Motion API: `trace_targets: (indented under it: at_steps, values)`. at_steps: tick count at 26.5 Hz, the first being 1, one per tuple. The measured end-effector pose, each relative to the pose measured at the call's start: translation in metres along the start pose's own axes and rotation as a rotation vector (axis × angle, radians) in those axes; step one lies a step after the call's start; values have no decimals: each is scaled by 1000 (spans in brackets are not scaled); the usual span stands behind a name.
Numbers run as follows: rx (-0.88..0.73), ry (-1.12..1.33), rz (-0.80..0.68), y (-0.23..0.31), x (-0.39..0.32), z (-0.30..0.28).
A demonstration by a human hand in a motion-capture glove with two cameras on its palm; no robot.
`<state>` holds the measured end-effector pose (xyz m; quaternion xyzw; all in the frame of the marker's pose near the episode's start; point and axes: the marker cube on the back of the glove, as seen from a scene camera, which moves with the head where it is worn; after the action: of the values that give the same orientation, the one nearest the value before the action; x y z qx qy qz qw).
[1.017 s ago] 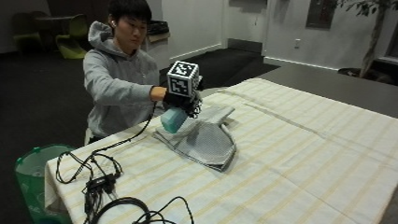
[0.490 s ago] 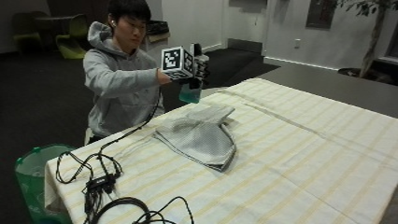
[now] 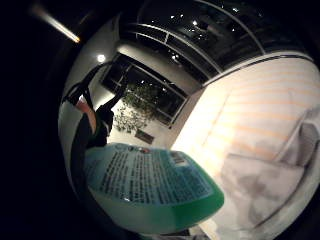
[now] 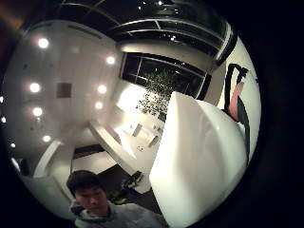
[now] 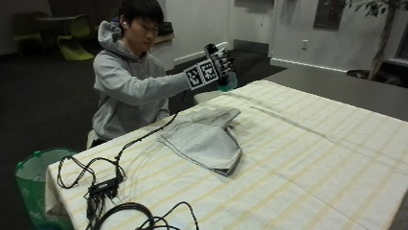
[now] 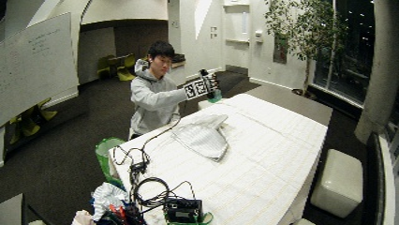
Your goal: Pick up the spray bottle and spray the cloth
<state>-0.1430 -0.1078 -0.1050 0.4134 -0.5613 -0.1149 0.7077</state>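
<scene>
Above the far edge of the table [image 5: 331,158], beyond the cloth [image 5: 207,141], the gloved right hand [image 5: 220,64] is raised to about the seated person's chest height with its fingers wrapped around the spray bottle [image 5: 227,82], whose green base shows just below the glove. The bottle hangs in the air, clear of the striped tablecloth and well apart from the cloth. The cloth lies crumpled and folded on the table, between the person and the table's middle. From the little-finger side, the bottle's printed green body [image 3: 150,185] sits close to the palm; the pale shape filling the thumb-side view [image 4: 199,161] is probably the bottle too, though that is hard to tell.
</scene>
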Motion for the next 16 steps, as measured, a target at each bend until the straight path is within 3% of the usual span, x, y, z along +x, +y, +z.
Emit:
trace_targets:
  at_steps: [6, 16]
  values:
    - [14, -44, 26, 8, 45, 50]
    - [-165, 73, 126, 30, 141, 112]
